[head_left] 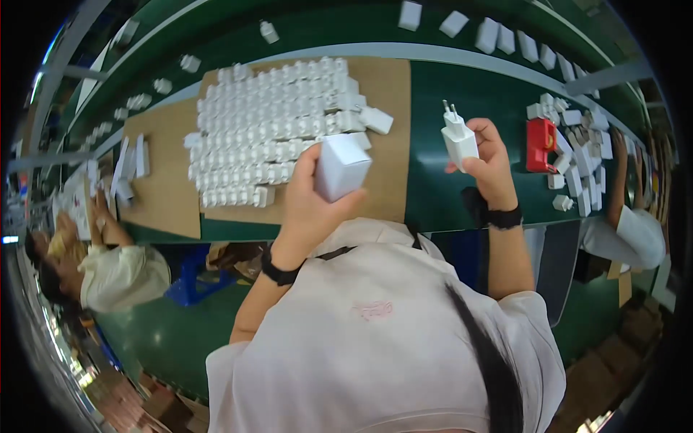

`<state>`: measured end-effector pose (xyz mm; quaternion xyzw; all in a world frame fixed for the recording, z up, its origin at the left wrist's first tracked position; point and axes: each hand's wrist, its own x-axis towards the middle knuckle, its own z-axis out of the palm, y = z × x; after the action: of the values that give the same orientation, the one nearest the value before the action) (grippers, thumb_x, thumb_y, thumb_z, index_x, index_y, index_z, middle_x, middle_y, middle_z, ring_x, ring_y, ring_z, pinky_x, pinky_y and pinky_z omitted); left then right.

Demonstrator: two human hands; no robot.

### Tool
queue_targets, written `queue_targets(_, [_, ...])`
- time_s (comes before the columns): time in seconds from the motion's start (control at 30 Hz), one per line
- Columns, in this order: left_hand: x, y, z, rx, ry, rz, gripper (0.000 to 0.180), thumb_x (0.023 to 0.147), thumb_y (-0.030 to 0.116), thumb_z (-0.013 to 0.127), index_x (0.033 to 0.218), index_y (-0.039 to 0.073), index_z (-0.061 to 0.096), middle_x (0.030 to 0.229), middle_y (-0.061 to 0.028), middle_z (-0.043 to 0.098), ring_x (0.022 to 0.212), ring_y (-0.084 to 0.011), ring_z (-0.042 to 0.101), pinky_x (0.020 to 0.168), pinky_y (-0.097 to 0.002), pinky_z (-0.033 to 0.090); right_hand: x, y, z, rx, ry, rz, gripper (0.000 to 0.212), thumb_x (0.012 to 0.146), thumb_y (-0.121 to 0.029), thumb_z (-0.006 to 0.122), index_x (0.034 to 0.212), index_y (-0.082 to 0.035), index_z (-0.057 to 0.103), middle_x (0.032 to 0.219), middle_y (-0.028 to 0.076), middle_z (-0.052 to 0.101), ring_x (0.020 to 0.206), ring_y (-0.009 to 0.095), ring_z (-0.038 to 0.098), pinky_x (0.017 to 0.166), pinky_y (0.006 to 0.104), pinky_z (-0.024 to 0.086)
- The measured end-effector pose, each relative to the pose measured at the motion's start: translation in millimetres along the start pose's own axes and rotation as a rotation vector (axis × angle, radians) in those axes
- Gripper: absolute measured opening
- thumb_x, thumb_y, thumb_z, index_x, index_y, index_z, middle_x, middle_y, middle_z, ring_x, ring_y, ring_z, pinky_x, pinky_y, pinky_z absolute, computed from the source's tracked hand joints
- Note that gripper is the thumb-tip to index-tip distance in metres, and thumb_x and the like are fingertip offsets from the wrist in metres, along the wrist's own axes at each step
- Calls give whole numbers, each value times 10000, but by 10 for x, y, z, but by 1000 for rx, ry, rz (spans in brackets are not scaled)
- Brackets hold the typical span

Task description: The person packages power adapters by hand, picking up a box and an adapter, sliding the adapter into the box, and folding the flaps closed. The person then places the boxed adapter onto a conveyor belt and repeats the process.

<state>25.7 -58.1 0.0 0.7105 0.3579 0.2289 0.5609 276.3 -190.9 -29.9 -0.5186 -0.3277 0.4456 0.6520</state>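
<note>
White charger point(460, 146) in my right hand point(494, 169), raised over the green table point(440, 83), its two prongs pointing up and away from me. My right thumb lies across its lower end and my fingers close on it from the right and behind, so it is clamped between them. My left hand point(299, 202) grips a white box point(345, 168), thumb along its lower right side and fingers at its left; the box leans a little, and I keep it well apart from the charger. I wear a black wristband point(505, 218) on the right wrist and another on the left.

Just beyond the box, packed rows of white chargers point(267, 126) cover much of a brown cardboard sheet point(390, 162). At their right edge one loose white carton point(377, 120) lies askew. To the right of my right hand, a red object point(541, 145) sits against a jumbled heap of white pieces point(581, 159).

Farther out, more white boxes point(487, 35) are spaced along a green strip point(354, 30) past the table. One person point(626, 237) is at the far right, and others point(123, 278) are at the left, near a blue stool point(191, 281).
</note>
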Motion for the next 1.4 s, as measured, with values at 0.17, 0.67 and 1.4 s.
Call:
queue_targets(0.17, [-55,44,71,-447,94,-73,551,741,66,633,1202,18,336,1071,-132,510,1001,-223,520,856,-386,454,76,-145,722,528,-209,38,586,731,-312,679,1163,-42,390,998,184,564,753,297,626,581,318,548])
queue_targets(0.67, [-97,-47,-76,-1287,79,-207,384,881,261,534,1152,14,419,1172,-162,501,1105,-276,483,961,-432,387,-271,-318,1129,-552,-29,-159,464,592,-145,831,943,29,582,803,29,582,657,73,524,588,179,439])
queue_targets(1.4, [252,-782,-2024,-588,626,-245,413,800,34,594,1170,39,410,1016,-99,530,907,-216,551,738,-353,492,2385,-59,688,-585,49,-131,435,772,-128,656,1152,-24,472,913,57,560,756,117,562,601,233,481])
